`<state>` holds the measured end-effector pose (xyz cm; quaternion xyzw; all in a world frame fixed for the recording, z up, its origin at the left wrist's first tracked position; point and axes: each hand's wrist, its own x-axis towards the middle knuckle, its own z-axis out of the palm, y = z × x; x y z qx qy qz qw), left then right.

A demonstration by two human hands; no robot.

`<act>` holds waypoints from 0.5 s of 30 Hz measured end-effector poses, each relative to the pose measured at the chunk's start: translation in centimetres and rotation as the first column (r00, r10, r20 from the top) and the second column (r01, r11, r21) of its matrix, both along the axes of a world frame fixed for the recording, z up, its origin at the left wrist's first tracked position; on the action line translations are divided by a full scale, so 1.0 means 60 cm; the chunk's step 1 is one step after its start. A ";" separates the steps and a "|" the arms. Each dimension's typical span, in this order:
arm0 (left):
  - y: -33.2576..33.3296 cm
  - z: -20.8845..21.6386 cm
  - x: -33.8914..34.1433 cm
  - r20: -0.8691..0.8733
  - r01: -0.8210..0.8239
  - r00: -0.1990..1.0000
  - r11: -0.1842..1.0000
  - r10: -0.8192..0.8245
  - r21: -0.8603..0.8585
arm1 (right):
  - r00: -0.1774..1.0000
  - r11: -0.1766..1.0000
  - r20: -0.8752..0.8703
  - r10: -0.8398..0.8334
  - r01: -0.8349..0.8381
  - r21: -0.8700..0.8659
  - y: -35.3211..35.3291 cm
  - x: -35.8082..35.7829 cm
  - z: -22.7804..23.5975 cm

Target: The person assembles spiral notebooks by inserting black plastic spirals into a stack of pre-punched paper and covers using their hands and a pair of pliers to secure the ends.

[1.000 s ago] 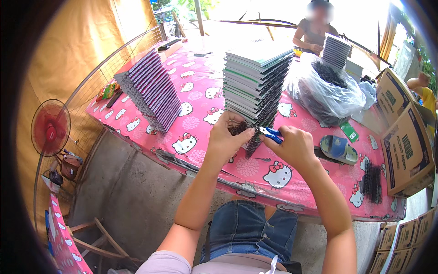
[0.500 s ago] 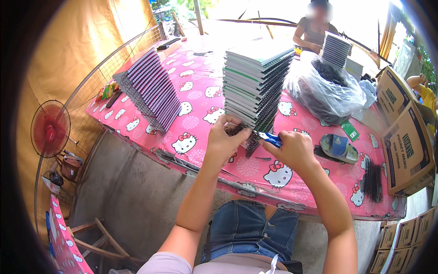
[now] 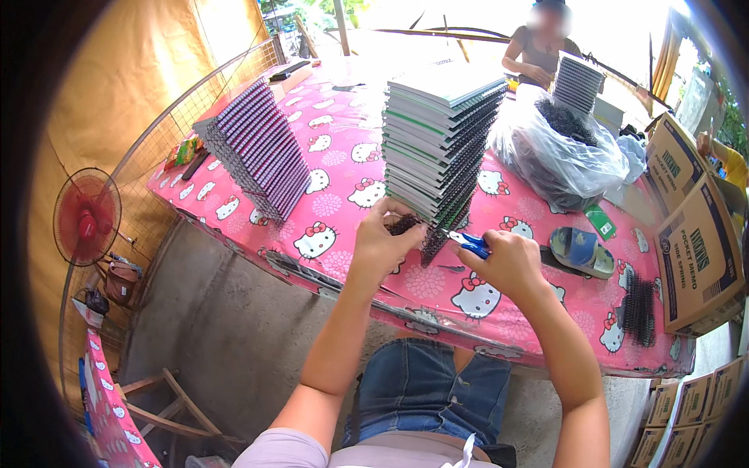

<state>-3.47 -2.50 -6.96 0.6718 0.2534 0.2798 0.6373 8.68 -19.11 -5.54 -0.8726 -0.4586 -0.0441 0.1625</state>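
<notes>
A tall, leaning stack of spiral notebooks (image 3: 437, 148) with white and green page edges and black coils stands before me. My left hand (image 3: 384, 243) is closed at its near, low end, thumb and fingers on a dark-edged spiral notebook (image 3: 404, 225); the fingertips are partly hidden. My right hand (image 3: 509, 264) grips blue-handled pliers (image 3: 473, 245), their metal tip pointing left, close to the coil ends by my left thumb. Whether the tip touches a coil I cannot tell.
Another notebook stack (image 3: 261, 156) leans at the left. To the right are a clear bag of black coils (image 3: 558, 160), a patterned slipper (image 3: 581, 251), loose black coils (image 3: 640, 310) and cardboard boxes (image 3: 698, 249). Across the pink table (image 3: 425, 287) a person (image 3: 538, 51) sits beside more notebooks.
My right hand and the pliers have shifted slightly right, away from the coil ends. My left hand keeps its hold in nearly the same place.
</notes>
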 end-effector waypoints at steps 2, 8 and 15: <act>0.003 -0.003 -0.003 0.004 0.016 1.000 0.997 -0.015 -0.072 | 0.995 0.994 0.099 -0.001 -0.010 0.108 -0.011 0.010 -0.019; -0.018 -0.004 0.001 0.060 0.026 0.998 0.996 -0.020 -0.087 | 0.982 0.985 0.183 0.045 -0.075 0.157 0.014 0.013 -0.025; -0.012 -0.011 0.000 0.007 -0.025 1.000 0.992 0.026 -0.125 | 0.977 0.988 0.211 0.010 -0.043 0.148 -0.009 0.018 -0.046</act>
